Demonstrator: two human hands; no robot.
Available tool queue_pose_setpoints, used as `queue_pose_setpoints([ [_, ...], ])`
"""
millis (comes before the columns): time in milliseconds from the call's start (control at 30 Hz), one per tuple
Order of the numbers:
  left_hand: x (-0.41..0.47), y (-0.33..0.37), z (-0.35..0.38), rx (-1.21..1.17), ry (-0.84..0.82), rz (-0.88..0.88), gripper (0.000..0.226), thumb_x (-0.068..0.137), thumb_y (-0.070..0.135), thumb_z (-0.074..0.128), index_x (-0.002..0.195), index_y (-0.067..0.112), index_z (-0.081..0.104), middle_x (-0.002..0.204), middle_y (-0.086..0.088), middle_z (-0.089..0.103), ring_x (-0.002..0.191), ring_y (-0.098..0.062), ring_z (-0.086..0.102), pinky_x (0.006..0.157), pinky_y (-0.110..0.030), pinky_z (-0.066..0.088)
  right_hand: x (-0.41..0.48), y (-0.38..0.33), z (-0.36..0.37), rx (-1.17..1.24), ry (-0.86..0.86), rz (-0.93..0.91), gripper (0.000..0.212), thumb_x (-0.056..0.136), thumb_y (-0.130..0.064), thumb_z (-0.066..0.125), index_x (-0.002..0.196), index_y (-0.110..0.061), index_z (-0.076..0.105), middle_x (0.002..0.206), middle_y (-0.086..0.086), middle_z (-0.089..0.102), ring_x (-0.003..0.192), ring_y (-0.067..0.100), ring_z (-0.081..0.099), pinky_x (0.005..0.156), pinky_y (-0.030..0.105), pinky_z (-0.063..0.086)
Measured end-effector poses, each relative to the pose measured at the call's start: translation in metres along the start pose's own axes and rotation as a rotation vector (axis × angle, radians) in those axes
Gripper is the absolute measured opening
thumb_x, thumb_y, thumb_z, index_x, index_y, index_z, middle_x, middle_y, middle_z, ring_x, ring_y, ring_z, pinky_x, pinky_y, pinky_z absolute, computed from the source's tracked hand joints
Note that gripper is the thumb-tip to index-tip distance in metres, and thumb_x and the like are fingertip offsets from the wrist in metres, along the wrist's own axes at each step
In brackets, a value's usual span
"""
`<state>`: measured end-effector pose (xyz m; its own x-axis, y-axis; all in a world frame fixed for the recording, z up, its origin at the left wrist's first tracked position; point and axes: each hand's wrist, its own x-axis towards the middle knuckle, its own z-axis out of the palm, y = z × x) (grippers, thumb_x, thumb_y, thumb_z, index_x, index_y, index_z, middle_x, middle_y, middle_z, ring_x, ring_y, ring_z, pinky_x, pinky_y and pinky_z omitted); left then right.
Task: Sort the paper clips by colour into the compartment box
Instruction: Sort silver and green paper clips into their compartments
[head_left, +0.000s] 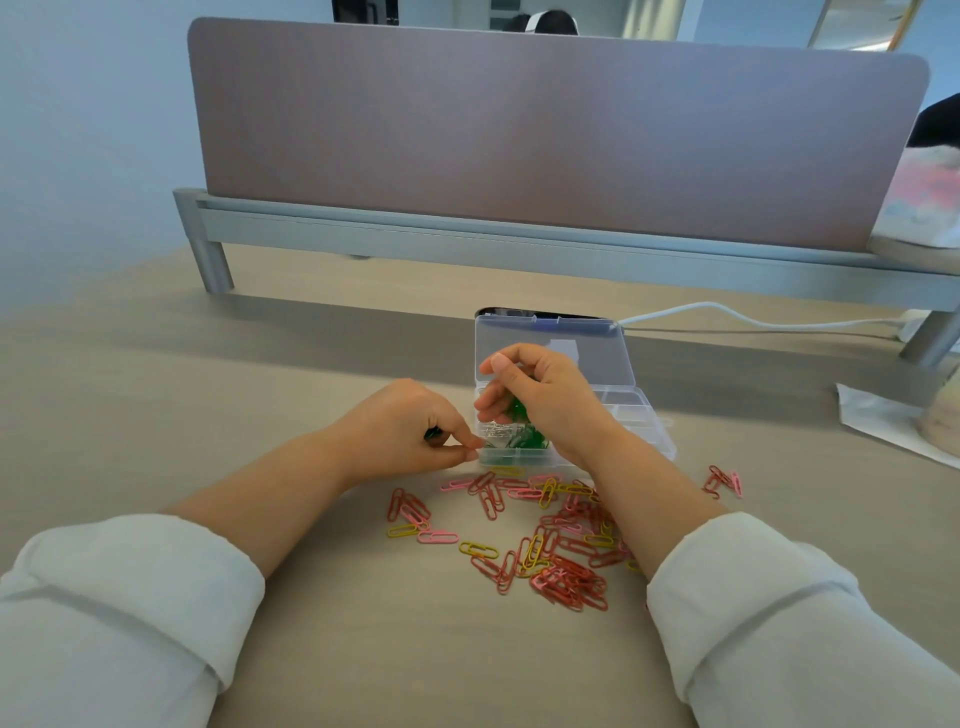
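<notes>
A clear compartment box (641, 415) stands open on the desk, its lid (597, 358) raised behind. Silver clips (496, 429) lie in its near-left compartment, green clips (532, 435) in the one beside it. My right hand (540, 400) hovers over the box, fingers closed around green clips (516, 408). My left hand (415, 431) rests at the box's left edge, fingertips pinched, a dark green bit (432, 432) showing inside its grip. Red, pink and yellow clips (561, 551) lie scattered in front of the box, partly hidden by my right forearm.
A small clump of red and pink clips (723, 480) lies off to the right. A dark phone (540, 314) sits behind the lid, a white cable (753, 319) runs right. A grey divider panel (545, 135) stands at the back; crumpled wrapping (883, 421) at right.
</notes>
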<state>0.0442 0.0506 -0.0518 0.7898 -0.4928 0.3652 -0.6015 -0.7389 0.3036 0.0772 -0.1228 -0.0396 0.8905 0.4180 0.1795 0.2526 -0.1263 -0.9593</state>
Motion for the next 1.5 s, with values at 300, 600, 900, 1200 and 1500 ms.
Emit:
queue_pose_setpoints([
  [300,0.0,0.0,0.0,-0.009,0.015,0.03,0.018,0.075,0.036,0.065,0.081,0.024,0.077,0.048,0.006,0.057,0.053,0.0,0.047,0.053,-0.001,0.033,-0.002,-0.002,-0.001,0.054,-0.022,0.034,0.028,0.102,-0.022,0.031,0.097,-0.015,0.057,0.081,0.002,0.071,0.064,0.011,0.067,0.062,0.02,0.052],
  [600,-0.001,0.001,-0.001,-0.053,0.001,0.021,0.033,0.075,0.046,0.055,0.083,0.022,0.077,0.046,0.009,0.051,0.043,0.009,0.045,0.052,-0.004,0.034,-0.004,-0.001,-0.002,0.143,-0.016,0.052,0.036,0.103,-0.019,0.019,0.129,-0.021,0.045,0.083,-0.001,0.074,0.077,0.016,0.071,0.079,0.03,0.055],
  [900,-0.001,-0.006,0.003,-0.014,0.034,0.048,0.043,0.081,0.05,0.045,0.059,0.02,0.067,0.042,0.005,0.042,0.04,-0.004,0.038,0.047,-0.011,0.029,-0.003,-0.004,-0.003,0.156,-0.007,0.064,0.037,0.098,-0.005,0.021,0.118,-0.02,0.048,0.084,0.003,0.073,0.071,0.017,0.071,0.065,0.023,0.057],
  [1200,0.024,0.026,0.003,-0.628,0.22,-0.341,0.048,0.097,0.04,0.03,0.057,0.021,0.049,0.041,0.01,0.038,0.039,-0.005,0.03,0.044,-0.017,0.026,0.007,-0.015,-0.017,-0.119,0.171,0.104,0.031,0.087,0.003,0.032,0.108,-0.015,0.048,0.068,0.001,0.064,0.048,0.012,0.05,0.045,0.02,0.039],
  [1500,0.066,0.055,0.031,-0.889,0.118,-0.368,0.042,0.1,0.028,0.033,0.063,0.013,0.046,0.048,0.003,0.037,0.037,-0.007,0.033,0.038,-0.016,0.028,-0.023,-0.004,-0.06,-0.46,0.001,0.094,0.019,0.08,0.002,0.055,0.088,-0.015,0.055,0.09,0.006,0.065,0.08,0.015,0.057,0.071,0.015,0.046],
])
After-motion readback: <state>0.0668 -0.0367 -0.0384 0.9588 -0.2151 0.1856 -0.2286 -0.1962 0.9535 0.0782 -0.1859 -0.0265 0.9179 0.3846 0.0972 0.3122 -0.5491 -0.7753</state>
